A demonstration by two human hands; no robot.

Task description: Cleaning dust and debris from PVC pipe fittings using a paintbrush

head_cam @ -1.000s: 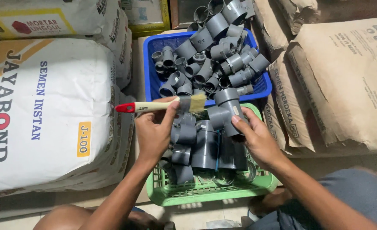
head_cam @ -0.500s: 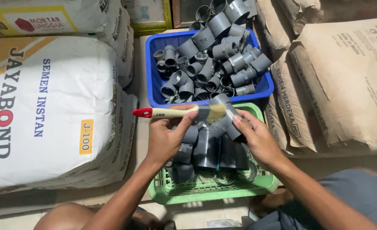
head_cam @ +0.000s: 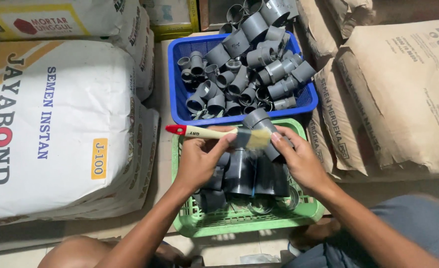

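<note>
Paintbrush (head_cam: 214, 135) gripped in left hand (head_cam: 202, 159), bristles on grey pipe fitting (head_cam: 259, 121) clasped by right hand (head_cam: 301, 159)

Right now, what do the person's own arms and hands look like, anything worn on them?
Both arms are bare from hand to elbow: no sleeves, gloves, watch or rings visible on the left hand or right hand. The only clothing in view is grey-blue fabric at the lower right, over the leg.
</note>
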